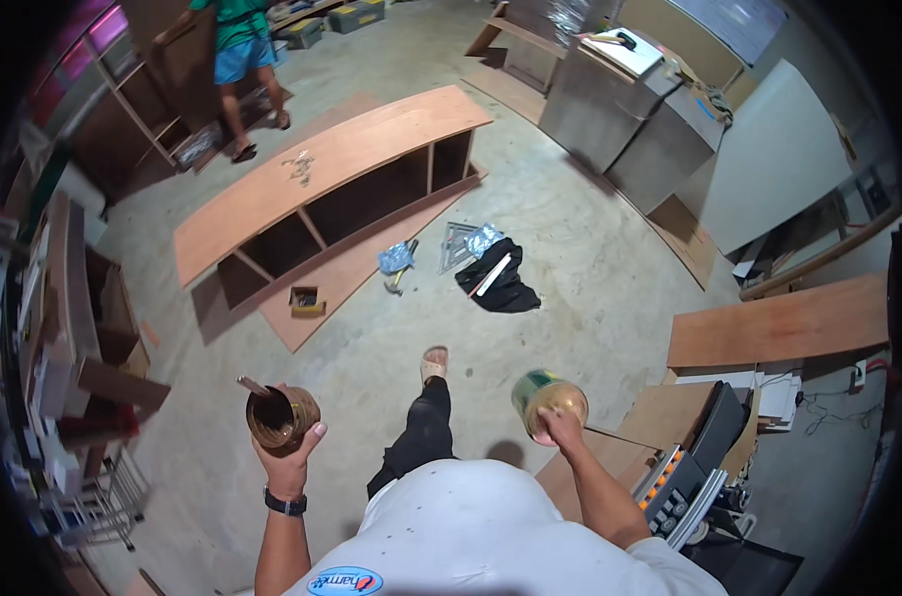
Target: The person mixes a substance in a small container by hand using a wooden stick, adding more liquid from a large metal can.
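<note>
My left hand [285, 468] grips an open, brown-stained jar [303, 419] from below and the side. The jar's mouth faces me, its inside is dark, and a thin handle [253, 384] sticks out over the rim. On the other side, my right hand [560, 426] has hold of a wider, see-through greenish and amber container [534, 393]. Its contents are hard to make out. Ahead of me on the concrete floor lies a wooden cabinet carcass [347, 158] with open compartments, and small scraps [300, 168] rest on its upper panel.
A plywood sheet [302, 328] under the carcass bears a small box [307, 301]. Nearby lie a claw hammer [396, 283], a black cloth or bag [507, 287] and blue plastic [484, 240]. Another person [244, 59] stands beside panels at back left. Grey cabinets [607, 112] stand at back right; boards [779, 320] lie right.
</note>
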`<act>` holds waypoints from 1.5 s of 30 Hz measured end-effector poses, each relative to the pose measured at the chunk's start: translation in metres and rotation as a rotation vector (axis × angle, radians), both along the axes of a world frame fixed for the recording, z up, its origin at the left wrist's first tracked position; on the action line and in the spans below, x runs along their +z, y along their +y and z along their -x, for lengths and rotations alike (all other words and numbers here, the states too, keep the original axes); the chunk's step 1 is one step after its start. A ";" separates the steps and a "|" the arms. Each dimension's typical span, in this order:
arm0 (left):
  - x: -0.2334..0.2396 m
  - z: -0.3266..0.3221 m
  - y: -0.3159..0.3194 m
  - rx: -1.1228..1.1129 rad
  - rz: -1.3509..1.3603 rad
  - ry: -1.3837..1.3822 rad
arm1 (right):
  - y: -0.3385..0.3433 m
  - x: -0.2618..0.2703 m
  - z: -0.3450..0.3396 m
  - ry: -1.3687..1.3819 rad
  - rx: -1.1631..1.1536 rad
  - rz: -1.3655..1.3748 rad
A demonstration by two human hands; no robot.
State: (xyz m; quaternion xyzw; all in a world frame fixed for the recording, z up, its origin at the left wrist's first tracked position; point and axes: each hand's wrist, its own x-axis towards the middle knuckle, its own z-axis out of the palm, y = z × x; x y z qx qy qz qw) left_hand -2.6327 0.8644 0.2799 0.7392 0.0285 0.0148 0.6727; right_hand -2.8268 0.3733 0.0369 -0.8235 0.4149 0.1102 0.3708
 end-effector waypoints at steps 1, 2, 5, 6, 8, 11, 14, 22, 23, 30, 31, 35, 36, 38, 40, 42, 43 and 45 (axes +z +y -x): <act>-0.003 -0.035 -0.018 -0.039 0.003 -0.001 | -0.014 -0.007 0.016 0.027 -0.101 -0.115; -0.005 -0.070 -0.035 -0.059 -0.010 -0.014 | -0.016 -0.009 0.039 0.007 -0.314 -0.221; -0.012 -0.169 -0.090 -0.137 0.020 0.019 | -0.048 0.023 0.048 0.095 -0.602 -0.322; -0.003 -0.202 -0.121 -0.163 0.022 -0.035 | -0.061 0.022 0.054 0.091 -0.657 -0.302; 0.010 -0.259 -0.170 -0.206 -0.013 -0.030 | -0.081 0.020 0.063 0.188 -0.697 -0.236; 0.021 -0.352 -0.260 -0.305 0.097 -0.073 | -0.139 -0.013 0.137 0.476 -0.473 -0.105; 0.026 -0.426 -0.353 -0.370 0.101 -0.116 | -0.170 -0.028 0.132 0.514 -0.739 -0.045; 0.012 -0.584 -0.615 -0.344 0.128 -0.158 | -0.389 -0.038 -0.154 0.412 -0.670 -0.127; 0.009 -0.604 -0.648 -0.340 0.155 -0.174 | -0.424 -0.040 -0.198 0.380 -0.633 -0.133; 0.041 -0.721 -0.780 -0.199 0.072 -0.093 | -0.681 0.011 -0.524 0.095 -0.319 -0.129; 0.041 -0.745 -0.795 -0.186 0.080 -0.094 | -0.708 0.015 -0.573 0.059 -0.279 -0.125; 0.026 -0.858 -0.841 -0.141 0.063 -0.098 | -0.786 0.018 -0.767 -0.033 -0.124 -0.122; 0.016 -0.888 -0.852 -0.131 0.057 -0.112 | -0.799 0.013 -0.807 -0.040 -0.098 -0.129; -0.004 -0.953 -0.873 -0.111 0.087 -0.127 | -0.814 0.007 -0.888 -0.022 -0.032 -0.137; -0.006 -1.024 -0.897 -0.099 0.072 -0.164 | -0.828 -0.005 -0.967 0.016 0.013 -0.146; -0.009 -1.098 -0.924 -0.086 0.110 -0.136 | -0.840 -0.016 -1.021 0.094 0.035 -0.145; -0.004 -1.131 -0.935 -0.086 0.101 -0.156 | -0.845 -0.020 -1.045 0.137 0.039 -0.150; 0.014 -1.202 -0.958 -0.093 0.071 -0.196 | -0.861 -0.021 -1.096 0.215 0.038 -0.151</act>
